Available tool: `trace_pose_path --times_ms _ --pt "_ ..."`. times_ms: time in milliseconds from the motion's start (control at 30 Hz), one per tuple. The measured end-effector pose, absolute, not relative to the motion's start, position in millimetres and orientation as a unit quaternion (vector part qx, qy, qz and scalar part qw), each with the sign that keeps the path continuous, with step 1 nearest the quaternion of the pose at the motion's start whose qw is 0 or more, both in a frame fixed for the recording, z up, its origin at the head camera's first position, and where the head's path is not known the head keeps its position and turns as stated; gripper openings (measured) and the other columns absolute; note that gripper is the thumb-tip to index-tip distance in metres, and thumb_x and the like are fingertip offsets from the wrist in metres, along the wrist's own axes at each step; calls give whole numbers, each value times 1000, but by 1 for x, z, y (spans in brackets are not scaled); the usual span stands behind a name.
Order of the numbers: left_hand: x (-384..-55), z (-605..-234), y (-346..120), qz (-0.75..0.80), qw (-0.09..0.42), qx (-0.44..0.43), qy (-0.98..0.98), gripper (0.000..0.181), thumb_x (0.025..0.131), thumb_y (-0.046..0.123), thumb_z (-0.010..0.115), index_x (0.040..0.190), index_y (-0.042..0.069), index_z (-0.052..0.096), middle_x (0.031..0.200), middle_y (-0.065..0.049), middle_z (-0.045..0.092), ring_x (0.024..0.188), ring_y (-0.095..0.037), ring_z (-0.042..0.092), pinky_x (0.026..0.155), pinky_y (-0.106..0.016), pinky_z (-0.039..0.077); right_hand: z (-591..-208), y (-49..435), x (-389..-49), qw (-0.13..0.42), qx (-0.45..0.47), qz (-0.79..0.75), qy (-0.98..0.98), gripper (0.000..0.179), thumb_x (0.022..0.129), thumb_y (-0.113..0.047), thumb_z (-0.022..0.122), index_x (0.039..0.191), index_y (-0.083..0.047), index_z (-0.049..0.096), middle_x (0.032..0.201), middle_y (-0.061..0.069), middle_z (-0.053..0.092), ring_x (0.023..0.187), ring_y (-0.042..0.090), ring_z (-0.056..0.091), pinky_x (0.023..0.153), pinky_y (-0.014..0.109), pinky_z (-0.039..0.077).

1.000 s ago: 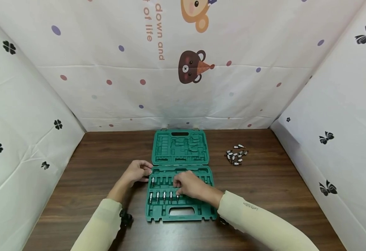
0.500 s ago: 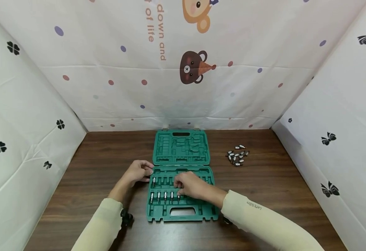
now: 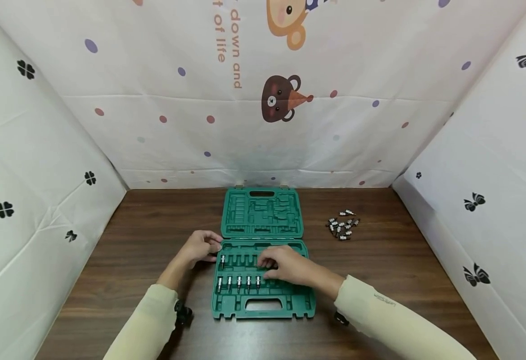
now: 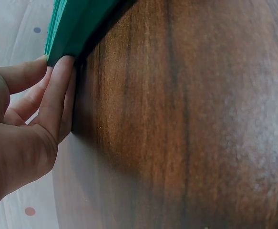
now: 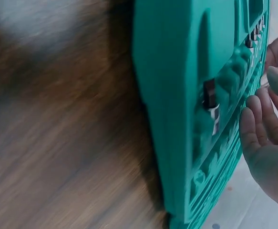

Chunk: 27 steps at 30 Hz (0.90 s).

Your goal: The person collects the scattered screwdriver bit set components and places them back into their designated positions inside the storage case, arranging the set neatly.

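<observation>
A green bit-socket case (image 3: 264, 313) lies on the table with its lid (image 3: 244, 234) folded back. My left hand (image 3: 198, 245) pinches the case's left edge near the hinge, thumb on top and a fingertip against the side, as the left wrist view shows. Over the tray's middle hovers my right hand (image 3: 285, 265), fingers loosely bent and nothing visible between them. Just left of its thumb, a bit socket (image 3: 258, 284) ends the lower row of several. One more bit socket (image 3: 222, 261) sits at the upper left. In the right wrist view, a bit socket (image 5: 211, 107) sits near the tray's right side.
Several loose bit sockets (image 3: 341, 227) lie in a pile on the wooden table (image 3: 163, 210), right of the lid. White patterned sheets (image 3: 199, 135) enclose the table at the back and both sides. My right forearm crosses over the tray's right edge.
My right hand has let go of the last bit socket in the lower row and moved slightly right, its fingers loosening. The left hand keeps its place at the case. The head view has shifted slightly.
</observation>
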State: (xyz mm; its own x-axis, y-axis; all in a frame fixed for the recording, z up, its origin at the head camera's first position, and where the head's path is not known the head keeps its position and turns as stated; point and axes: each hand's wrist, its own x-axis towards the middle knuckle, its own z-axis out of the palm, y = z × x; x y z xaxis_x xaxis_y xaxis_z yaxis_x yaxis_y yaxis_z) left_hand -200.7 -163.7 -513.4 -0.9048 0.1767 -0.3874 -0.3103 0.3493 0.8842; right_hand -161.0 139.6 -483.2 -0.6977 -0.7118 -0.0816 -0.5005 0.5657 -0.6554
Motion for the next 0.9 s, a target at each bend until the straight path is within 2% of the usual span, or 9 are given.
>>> trace_pose_path --times_ms 400,567,900 --pt "-202 -515 -164 571 216 -45 791 21 102 0 61 122 -4 65 105 -15 64 85 -21 67 71 -36 64 -483 176 -162 116 -308 -354 875 30 94 -15 78 122 -12 70 119 -1 70 107 19 68 90 34 59" --pt "-202 -514 -164 572 214 -46 791 21 102 -1 60 121 -4 66 103 -15 65 84 -20 67 71 -36 64 -485 191 -162 92 -290 -382 873 29 93 -12 78 121 -10 70 119 3 71 105 23 69 89 39 60" --pt "-201 -515 -164 570 211 -47 793 21 101 -1 61 122 -3 66 103 -15 65 84 -21 67 71 -36 64 -489 222 -164 30 -247 -383 890 30 92 -13 80 120 -11 71 116 1 72 101 21 70 85 34 61"
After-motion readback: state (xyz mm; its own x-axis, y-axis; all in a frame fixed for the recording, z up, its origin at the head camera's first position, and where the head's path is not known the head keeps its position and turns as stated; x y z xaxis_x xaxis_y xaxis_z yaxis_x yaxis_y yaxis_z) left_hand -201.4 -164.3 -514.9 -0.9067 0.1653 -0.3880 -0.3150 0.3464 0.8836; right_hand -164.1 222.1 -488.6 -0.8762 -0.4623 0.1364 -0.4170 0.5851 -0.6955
